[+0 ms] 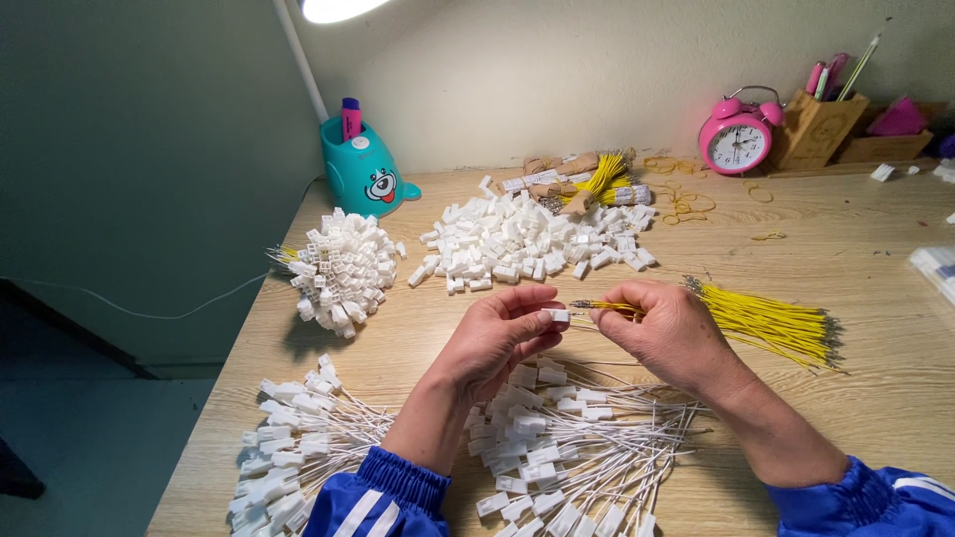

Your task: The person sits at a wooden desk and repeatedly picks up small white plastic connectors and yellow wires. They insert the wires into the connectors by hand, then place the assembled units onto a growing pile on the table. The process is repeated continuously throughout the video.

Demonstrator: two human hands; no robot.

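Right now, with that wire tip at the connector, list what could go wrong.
1. The thin yellow wire in the right hand may bend or miss the small white plastic connector pinched in the left hand.
2. Either forearm could drag the white-wired finished connectors beneath it and tangle them.

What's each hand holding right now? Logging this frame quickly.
Left hand: closed on a white connector housing.
Right hand: pinching a yellow wire.

loose housings behind wire bundle
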